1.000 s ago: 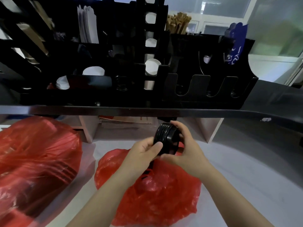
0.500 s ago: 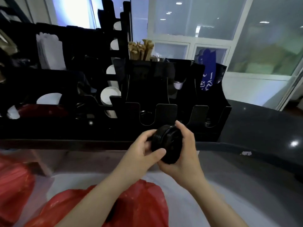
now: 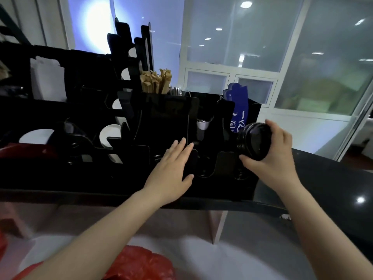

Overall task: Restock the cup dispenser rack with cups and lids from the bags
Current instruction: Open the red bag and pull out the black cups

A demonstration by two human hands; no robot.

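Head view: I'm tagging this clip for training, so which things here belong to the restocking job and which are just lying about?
Part of the job:
- stack of black lids, held by the right hand
- black dispenser rack, with the left hand flat against its front
- red bag
- white cups in the rack

Just lying about:
- brown paper sticks
- blue sign

A glazed partition (image 3: 282, 47) with white frames is seen behind a dark counter (image 3: 333, 178). Ceiling lights (image 3: 245, 4) are reflected in the glass. A pale floor (image 3: 242, 259) lies below.
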